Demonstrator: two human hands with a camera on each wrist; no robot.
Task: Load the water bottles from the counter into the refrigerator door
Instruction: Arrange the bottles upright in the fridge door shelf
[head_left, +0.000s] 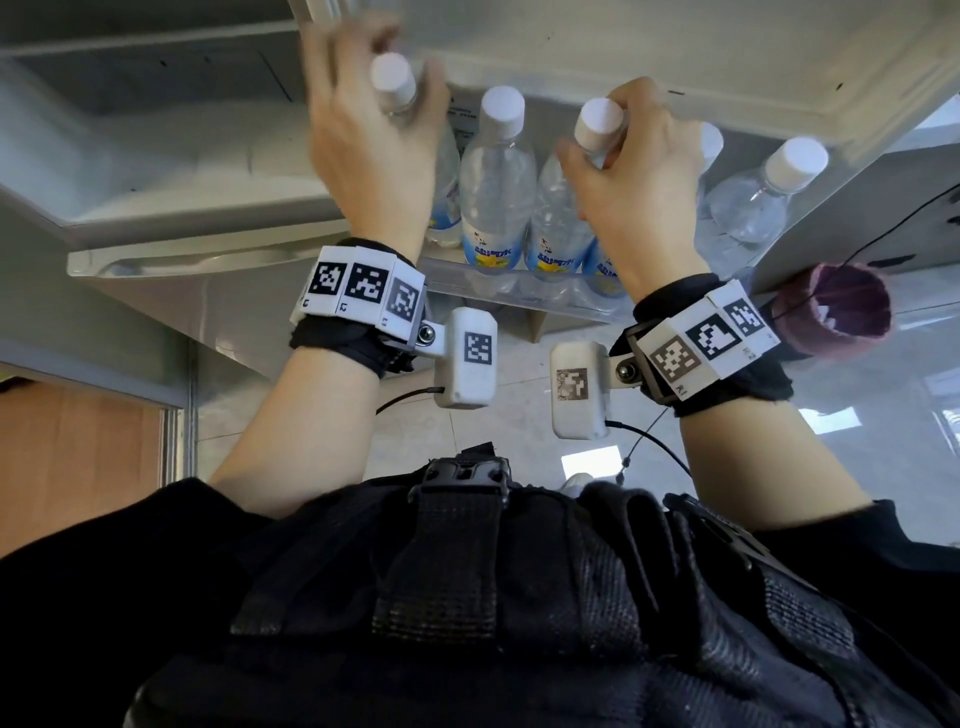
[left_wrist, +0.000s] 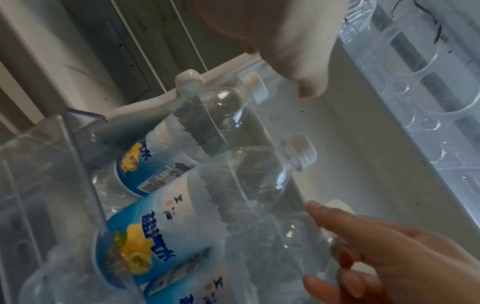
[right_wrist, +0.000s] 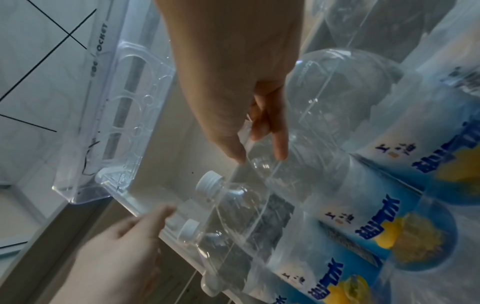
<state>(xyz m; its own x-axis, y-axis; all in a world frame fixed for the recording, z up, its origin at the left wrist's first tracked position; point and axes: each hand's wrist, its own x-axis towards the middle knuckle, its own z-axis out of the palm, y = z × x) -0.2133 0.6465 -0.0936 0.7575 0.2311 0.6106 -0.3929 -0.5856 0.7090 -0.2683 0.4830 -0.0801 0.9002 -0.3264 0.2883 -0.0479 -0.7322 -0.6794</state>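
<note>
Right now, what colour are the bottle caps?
White, on every bottle cap in the door shelf; the head view shows them best.

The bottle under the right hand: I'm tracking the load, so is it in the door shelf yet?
In. The bottle stands upright in the door shelf beside the others, right hand gripping its neck.

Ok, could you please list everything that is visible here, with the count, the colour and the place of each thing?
water bottles: five seen, clear with white caps, several with blue-yellow labels, in a row in the door shelf
door shelf: one, clear plastic, on the refrigerator door
egg tray: one, clear, on the door above the bottles
knitted cuff: one, dark red, right of the shelf
wrist cameras: two, white, below the wrists
left hand: blurred, fingers spread at the leftmost bottle's neck
right hand: grips the third bottle by its neck
</note>
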